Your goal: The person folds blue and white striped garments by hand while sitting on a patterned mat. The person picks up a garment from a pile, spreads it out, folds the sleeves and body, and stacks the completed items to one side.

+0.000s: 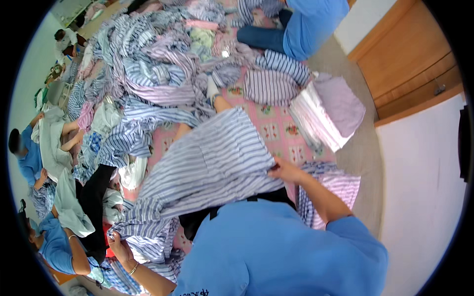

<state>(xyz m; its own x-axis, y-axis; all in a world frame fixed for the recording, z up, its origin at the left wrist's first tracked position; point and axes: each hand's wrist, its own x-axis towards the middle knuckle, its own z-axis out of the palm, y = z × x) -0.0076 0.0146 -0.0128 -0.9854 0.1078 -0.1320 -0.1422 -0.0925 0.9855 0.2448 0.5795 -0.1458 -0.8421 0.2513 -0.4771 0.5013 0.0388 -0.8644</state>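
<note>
A large blue-and-white striped cloth garment (207, 159) lies spread across my lap and outstretched legs. My left hand (120, 248) pinches its gathered corner at the lower left. At the opposite end, my right hand (285, 171) grips the hem near a corner. Between the two hands the fabric is partly flat, with loose folds along the near side. One bare leg with a white sock (213, 88) shows beyond the far edge of the cloth. Below my left hand lies more striped fabric (152, 246).
A heap of striped clothes (155, 63) covers the pink patterned mat (272, 129). Folded white and lilac cloths (333, 111) are stacked at right, and folded pink striped cloth (339, 192) lies by my right elbow. Co-workers in blue sit at left and far right; a wooden door (405, 59) stands beyond.
</note>
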